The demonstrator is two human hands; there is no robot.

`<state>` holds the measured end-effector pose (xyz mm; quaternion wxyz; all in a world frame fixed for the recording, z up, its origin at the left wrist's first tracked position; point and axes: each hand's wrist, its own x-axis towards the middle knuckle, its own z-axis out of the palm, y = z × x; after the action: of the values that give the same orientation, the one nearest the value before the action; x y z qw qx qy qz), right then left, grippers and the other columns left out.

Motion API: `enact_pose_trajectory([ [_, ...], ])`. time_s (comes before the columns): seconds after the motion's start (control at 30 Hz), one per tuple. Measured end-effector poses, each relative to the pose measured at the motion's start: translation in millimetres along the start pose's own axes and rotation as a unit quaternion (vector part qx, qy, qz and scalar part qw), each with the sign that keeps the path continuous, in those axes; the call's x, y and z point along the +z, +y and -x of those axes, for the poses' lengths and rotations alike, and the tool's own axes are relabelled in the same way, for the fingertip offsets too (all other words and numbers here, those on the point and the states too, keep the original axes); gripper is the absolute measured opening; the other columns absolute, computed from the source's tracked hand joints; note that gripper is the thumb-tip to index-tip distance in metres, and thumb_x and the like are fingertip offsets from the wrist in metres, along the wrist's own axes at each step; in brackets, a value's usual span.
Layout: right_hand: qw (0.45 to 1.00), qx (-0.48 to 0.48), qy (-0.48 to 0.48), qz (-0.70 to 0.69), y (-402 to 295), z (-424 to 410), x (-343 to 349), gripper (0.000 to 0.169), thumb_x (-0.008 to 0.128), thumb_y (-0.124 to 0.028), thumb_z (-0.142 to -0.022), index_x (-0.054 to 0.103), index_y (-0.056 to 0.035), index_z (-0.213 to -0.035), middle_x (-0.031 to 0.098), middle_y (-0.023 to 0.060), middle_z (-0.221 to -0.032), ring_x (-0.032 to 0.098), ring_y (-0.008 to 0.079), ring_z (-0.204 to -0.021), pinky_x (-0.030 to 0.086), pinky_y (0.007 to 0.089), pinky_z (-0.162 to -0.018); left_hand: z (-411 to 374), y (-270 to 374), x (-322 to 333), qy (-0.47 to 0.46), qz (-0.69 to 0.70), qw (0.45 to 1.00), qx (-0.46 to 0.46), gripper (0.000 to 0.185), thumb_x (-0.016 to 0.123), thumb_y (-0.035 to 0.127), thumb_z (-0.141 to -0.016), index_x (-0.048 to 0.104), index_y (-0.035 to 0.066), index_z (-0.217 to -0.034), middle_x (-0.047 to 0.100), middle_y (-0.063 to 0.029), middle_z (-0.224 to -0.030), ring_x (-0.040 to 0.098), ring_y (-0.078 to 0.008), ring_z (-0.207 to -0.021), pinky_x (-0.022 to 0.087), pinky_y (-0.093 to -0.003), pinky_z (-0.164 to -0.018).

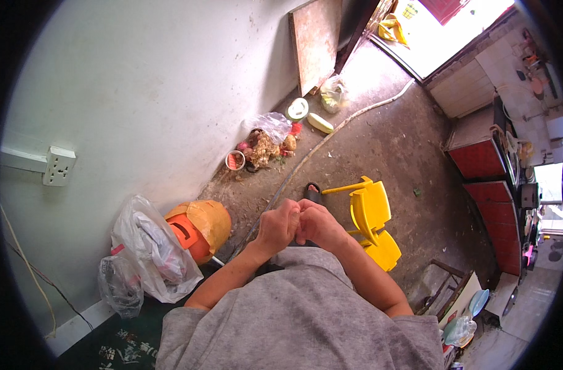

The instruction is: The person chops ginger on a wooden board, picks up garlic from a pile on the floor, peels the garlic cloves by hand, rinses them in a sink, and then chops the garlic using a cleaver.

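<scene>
My left hand (278,225) and my right hand (319,223) meet in front of my grey shirt (304,300). Their fingers are curled in and touch each other. If anything small is pinched between them, the fingers hide it. Just beyond the hands a foot in a dark sandal (313,194) shows on the floor. A yellow plastic chair (371,208) stands close by on the right, apart from my right hand, and its lower part is partly covered by my forearm.
By the left wall are plastic bags (147,249) and an orange container (189,236). Farther along lie onions and potatoes (288,143), a cut gourd (297,109) and a pale squash (320,123). A hose (309,155) crosses the floor. Red cabinets (475,157) line the right.
</scene>
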<state>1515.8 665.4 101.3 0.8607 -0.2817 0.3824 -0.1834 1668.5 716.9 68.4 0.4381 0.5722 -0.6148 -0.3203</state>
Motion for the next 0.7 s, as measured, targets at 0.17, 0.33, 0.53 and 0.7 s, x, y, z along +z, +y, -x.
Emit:
enact_pose_trajectory([
  [0.17,0.986,0.016,-0.036,-0.161,-1,2,-2,0.015,0.059,-0.013,-0.094,0.059,-0.006,-0.108,0.06,0.0025,-0.087,0.059,0.0128,-0.074,0.05,0.0275,-0.064,-9,2,-7,-0.004,-0.035,0.995,0.095,0.019,0.052,0.027,-0.1,0.057,0.009,-0.096,0.063,-0.0113,-0.072,0.064,-0.0346,-0.062,0.049,-0.0433,-0.054],
  [0.33,0.977,-0.004,-0.101,-0.19,21,-7,-9,0.026,0.054,-0.024,-0.099,0.056,-0.0042,-0.116,0.065,0.0045,-0.101,0.066,0.0168,-0.087,0.055,0.0327,-0.082,-7,-3,-10,-0.012,-0.093,0.988,0.12,0.016,0.055,0.025,-0.097,0.057,0.01,-0.091,0.062,-0.0108,-0.073,0.063,-0.0327,-0.061,0.049,-0.0429,-0.054],
  [0.53,0.982,-0.003,-0.048,-0.181,30,1,-2,0.026,0.047,-0.025,-0.102,0.057,-0.0064,-0.116,0.066,0.0052,-0.106,0.066,0.0194,-0.091,0.054,0.0362,-0.086,4,-10,0,-0.012,-0.112,0.988,0.108,0.017,0.056,0.022,-0.096,0.054,0.009,-0.085,0.06,-0.0116,-0.069,0.061,-0.0324,-0.057,0.048,-0.043,-0.051],
  [0.7,0.967,-0.008,-0.13,-0.217,49,-8,-23,0.026,0.043,-0.026,-0.102,0.059,-0.0082,-0.112,0.067,0.0045,-0.104,0.067,0.0193,-0.092,0.054,0.0384,-0.085,7,-10,10,-0.003,-0.125,0.985,0.121,0.018,0.053,0.019,-0.098,0.053,0.008,-0.084,0.058,-0.0122,-0.067,0.06,-0.0316,-0.055,0.047,-0.0422,-0.049],
])
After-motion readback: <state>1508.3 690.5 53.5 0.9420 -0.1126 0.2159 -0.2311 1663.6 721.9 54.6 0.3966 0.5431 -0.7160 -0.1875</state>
